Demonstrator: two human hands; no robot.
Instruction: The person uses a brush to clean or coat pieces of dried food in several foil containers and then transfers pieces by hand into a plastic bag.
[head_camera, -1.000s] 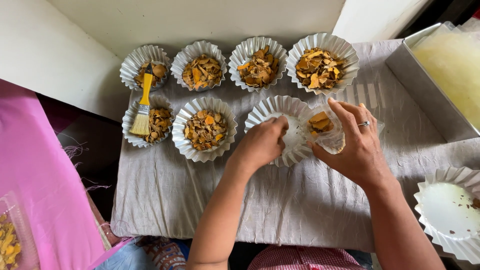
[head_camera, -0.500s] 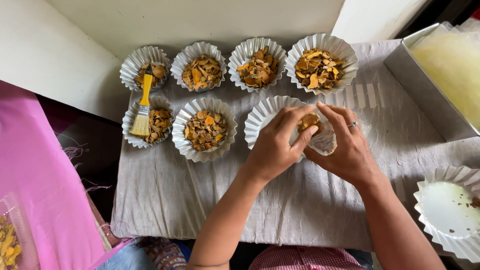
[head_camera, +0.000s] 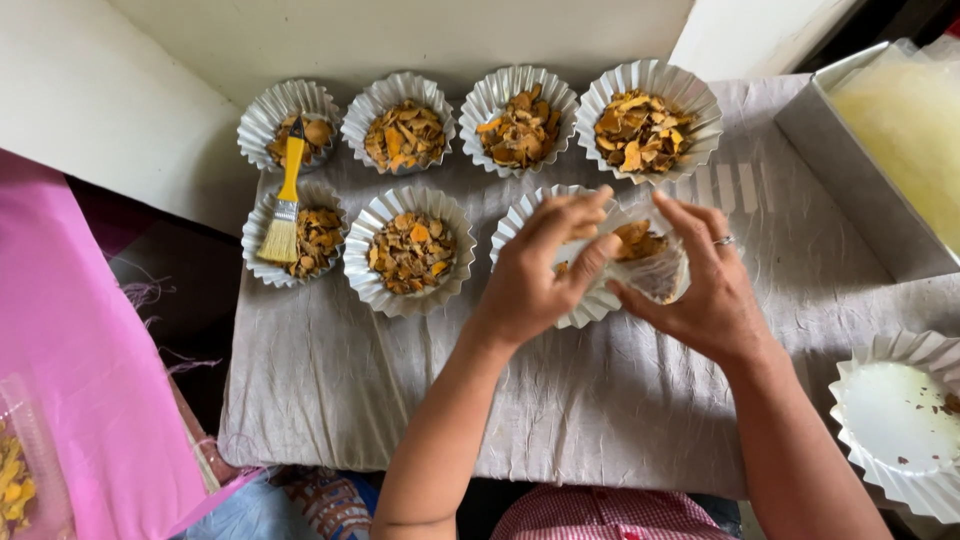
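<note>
Head view: the left hand (head_camera: 535, 275) and the right hand (head_camera: 700, 285) meet over a fluted paper cup (head_camera: 540, 215) on the grey cloth (head_camera: 400, 400), both with fingers curled and pinching a small clear plastic bag (head_camera: 655, 265) of orange-brown dried pieces between them. The left thumb and forefinger press the bag's near side, while the right thumb sits under it and the right fingers arch over its top; a ring shows on one right finger. The bag hangs just above the cup, which stands in the front row, right of a filled cup (head_camera: 410, 250). Left of that, another filled cup (head_camera: 300, 235) has a yellow-handled brush (head_camera: 285, 200) lying across it, reaching into the back row. Four more filled cups (head_camera: 520, 120) line the back edge of the cloth near the white wall. To the far right stand a grey tray (head_camera: 860, 180) with pale contents and an almost bare paper cup (head_camera: 900, 420). Pink fabric (head_camera: 80, 370) lies at the left.
</note>
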